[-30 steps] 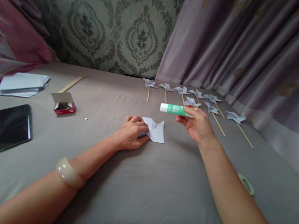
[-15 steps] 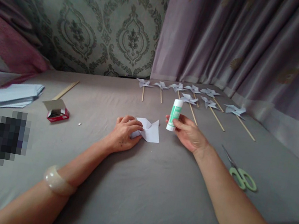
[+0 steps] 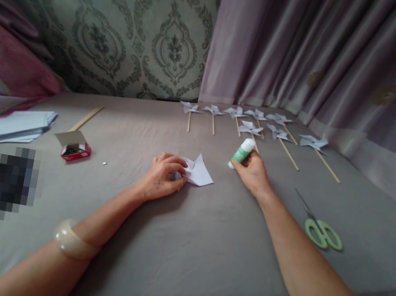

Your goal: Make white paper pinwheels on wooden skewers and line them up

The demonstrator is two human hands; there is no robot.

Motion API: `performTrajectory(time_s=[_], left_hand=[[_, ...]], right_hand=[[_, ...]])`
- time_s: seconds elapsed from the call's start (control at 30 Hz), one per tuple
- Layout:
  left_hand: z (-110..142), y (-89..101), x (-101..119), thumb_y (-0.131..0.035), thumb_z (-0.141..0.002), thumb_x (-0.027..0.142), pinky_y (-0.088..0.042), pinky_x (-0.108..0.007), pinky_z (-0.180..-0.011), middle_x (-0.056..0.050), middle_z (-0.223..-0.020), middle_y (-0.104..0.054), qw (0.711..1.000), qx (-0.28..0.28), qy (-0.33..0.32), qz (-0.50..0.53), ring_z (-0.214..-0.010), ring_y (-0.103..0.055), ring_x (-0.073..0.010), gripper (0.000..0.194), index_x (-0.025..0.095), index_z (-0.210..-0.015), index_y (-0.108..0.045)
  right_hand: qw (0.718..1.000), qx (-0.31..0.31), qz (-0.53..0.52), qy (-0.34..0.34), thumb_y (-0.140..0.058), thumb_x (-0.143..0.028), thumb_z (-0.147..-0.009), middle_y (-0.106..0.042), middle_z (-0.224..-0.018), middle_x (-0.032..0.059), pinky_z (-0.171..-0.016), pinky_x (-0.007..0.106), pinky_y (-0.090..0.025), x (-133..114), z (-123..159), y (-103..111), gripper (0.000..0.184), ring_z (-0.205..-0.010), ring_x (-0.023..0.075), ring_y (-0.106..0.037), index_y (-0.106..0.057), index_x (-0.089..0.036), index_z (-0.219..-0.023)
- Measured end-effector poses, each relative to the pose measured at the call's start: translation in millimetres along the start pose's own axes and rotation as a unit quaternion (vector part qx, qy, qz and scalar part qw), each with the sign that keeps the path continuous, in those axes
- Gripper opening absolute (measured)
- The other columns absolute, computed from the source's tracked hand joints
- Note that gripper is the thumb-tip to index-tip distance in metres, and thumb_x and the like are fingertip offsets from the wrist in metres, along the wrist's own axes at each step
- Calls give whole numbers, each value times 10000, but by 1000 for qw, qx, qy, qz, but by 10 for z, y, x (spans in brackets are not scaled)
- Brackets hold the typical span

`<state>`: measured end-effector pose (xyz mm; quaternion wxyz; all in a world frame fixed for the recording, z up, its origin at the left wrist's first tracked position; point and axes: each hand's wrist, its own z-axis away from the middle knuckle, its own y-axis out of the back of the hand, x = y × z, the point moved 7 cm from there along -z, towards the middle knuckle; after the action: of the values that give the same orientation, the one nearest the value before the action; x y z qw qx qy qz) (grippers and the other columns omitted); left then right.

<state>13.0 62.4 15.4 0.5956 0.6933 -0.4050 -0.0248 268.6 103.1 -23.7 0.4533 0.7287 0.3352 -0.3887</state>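
My left hand (image 3: pixel 167 175) is closed on the left part of a white paper pinwheel piece (image 3: pixel 200 171) on the cloth, with folded corners partly hidden by my fingers. My right hand (image 3: pixel 254 172) grips a glue stick (image 3: pixel 242 153), white with a green label, tilted with its upper end to the right. It is a short way right of the paper. Behind it lie several finished paper pinwheels (image 3: pixel 250 128) on wooden sticks. Green-handled scissors (image 3: pixel 318 225) rest to the right of my right forearm.
On the left are a stack of white paper (image 3: pixel 23 125), an open red box (image 3: pixel 75 149) with small contents, wooden sticks (image 3: pixel 87 118) and a small metallic piece (image 3: pixel 105 163). Wall and curtains (image 3: pixel 270 43) border the back of the grey cloth surface (image 3: pixel 164 254).
My right hand has shifted right, and the glue stick has gone from nearly upright to leaning right. The paper under my left hand has turned slightly.
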Motion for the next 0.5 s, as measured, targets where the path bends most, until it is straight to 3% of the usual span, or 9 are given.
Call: performTrajectory(time_s=[0.13, 0.27, 0.33, 0.43, 0.5], left_hand=[[1, -13, -11, -552, -834, 304, -373, -494, -948, -63, -1096, -669, 1000, -10, 2, 2, -1099, -500, -250, 167, 212, -838, -691], [-12, -52, -50, -513, -856, 302, -361, -497, -967, -64, -1118, -666, 1000, -22, 5, 6, -1106, -488, -252, 207, 210, -865, -698], [-17, -65, -66, -512, -857, 308, -359, -496, -970, -62, -1118, -666, 1000, -20, 10, 8, -1108, -484, -254, 212, 213, -856, -702], [-19, -79, -74, -519, -860, 324, -358, -494, -971, -65, -1108, -669, 1000, -17, 15, 15, -1103, -485, -255, 220, 212, -842, -706], [-19, -83, -73, -527, -861, 333, -359, -489, -970, -64, -1103, -669, 1000, -13, 14, 20, -1102, -487, -253, 220, 211, -838, -709]], right_hand=[[999, 0, 37, 14, -665, -305, -663, -659, -793, 42, -697, 349, -524, -1, -10, -28, 266, -736, 195, -647, -516, -188, -850], [997, -14, 78, -10, -674, -266, -674, -681, -878, 72, -701, 323, -516, -48, 34, 32, 308, -779, 196, -655, -538, -169, -933], [989, -13, 147, -20, -689, -244, -668, -687, -921, 87, -711, 310, -504, -157, 120, 141, 327, -810, 201, -654, -558, -166, -957], [953, -14, 303, 13, -644, -280, -740, -691, -841, 96, -695, 315, -468, -472, 312, 246, 116, -810, 231, -649, -616, -182, -797], [952, -42, 300, 43, -603, -291, -789, -691, -764, 72, -655, 298, -449, -678, 447, 153, 103, -746, 215, -647, -637, -197, -767]])
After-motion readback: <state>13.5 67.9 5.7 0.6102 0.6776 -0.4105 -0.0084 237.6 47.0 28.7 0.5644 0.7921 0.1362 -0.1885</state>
